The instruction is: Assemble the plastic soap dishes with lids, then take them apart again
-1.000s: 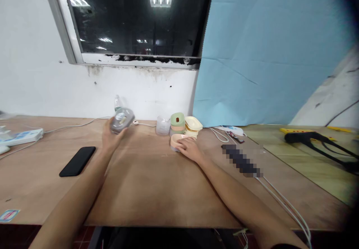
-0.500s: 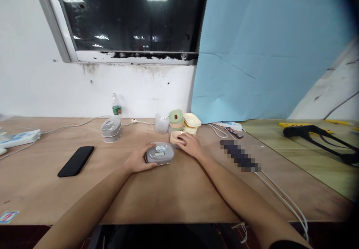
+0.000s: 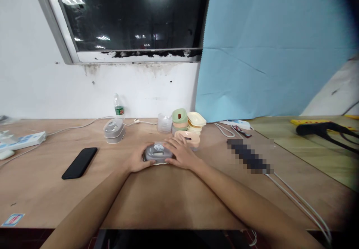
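Hands: left hand [image 3: 136,161] and right hand [image 3: 179,154], half-curled, are clasped around rounded grey plastic box [image 3: 157,152] on wooden counter [image 3: 174,193].

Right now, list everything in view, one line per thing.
grey lidded box: 1, grey, table centre, between both hands
grey boxes: 2, stacked, back left
pastel boxes: several, green, peach, cream, back centre
peach box: 1, beside right hand
clear container: 1, near wall
bottle: 1, clear, green label
phone: 1, black, left
power strip: 1, white, far left
table: 1, brown wood
left hand: on grey box
right hand: on grey box
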Motion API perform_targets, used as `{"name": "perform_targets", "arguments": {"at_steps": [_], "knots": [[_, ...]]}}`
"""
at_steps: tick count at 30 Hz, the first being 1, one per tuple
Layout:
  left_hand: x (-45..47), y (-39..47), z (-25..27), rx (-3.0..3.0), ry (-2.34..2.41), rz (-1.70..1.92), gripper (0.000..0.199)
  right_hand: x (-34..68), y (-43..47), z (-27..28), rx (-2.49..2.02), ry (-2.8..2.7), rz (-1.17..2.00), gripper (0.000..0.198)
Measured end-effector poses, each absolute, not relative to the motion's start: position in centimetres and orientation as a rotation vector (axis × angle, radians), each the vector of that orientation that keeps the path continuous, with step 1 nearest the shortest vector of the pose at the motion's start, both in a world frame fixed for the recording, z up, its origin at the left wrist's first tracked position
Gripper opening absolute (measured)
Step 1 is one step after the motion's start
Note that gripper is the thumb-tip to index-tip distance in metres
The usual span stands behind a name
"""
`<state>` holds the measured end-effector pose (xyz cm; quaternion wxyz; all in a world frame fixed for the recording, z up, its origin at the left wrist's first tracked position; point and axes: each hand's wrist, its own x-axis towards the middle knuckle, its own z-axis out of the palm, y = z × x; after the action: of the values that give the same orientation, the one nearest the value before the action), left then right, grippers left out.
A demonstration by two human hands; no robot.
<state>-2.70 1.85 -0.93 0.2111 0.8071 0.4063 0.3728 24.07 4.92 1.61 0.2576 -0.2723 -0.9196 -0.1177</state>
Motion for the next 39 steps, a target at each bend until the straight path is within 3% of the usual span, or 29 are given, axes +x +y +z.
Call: {"name": "perform_targets", "arguments": {"at_steps": [7, 12, 15, 18, 22, 25, 30, 32, 39], "knots": [[-3.0, 1.4, 0.1, 2.323, 1.185, 1.019, 0.064, 23.6, 5.1, 1.0, -0.625, -2.547, -0.171, 0.055], [-2.6, 1.1, 1.1, 2.263, 1.201, 1.195, 0.055, 24.3, 5.8, 0.7, -0.561, -2.321, -0.155, 0.058], [-2.0, 1.6, 1.1, 1.892, 1.265, 1.466, 0.052, 24.1, 6.0, 0.6, -0.600, -2.113, -0.258, 0.060], [-0.8, 2.4, 0.9, 1.351, 1.173, 1.705, 0.051, 23.1, 5.5, 1.3, -0.592, -2.140, -0.300, 0.045], [1.0, 2.7, 0.8, 1.058, 0.981, 1.755, 0.049, 20.2, 4.6, 3.3, -0.509, -2.279, -0.231, 0.042], [1.7, 2.2, 0.7, 1.143, 0.922, 1.718, 0.048, 17.7, 4.6, 4.5, -0.463, -2.317, -0.198, 0.043], [1.0, 1.5, 1.1, 1.462, 0.980, 1.695, 0.047, 15.6, 5.2, 5.4, -0.448, -2.350, -0.266, 0.022], [0.3, 1.3, 1.2, 1.589, 1.026, 1.654, 0.049, 15.7, 5.5, 6.2, -0.498, -2.353, -0.271, 0.022], [-1.3, 1.1, 0.8, 2.321, 1.422, 1.026, 0.079, 17.6, 11.2, 10.7, -1.061, -2.248, -0.276, 0.022]]}}
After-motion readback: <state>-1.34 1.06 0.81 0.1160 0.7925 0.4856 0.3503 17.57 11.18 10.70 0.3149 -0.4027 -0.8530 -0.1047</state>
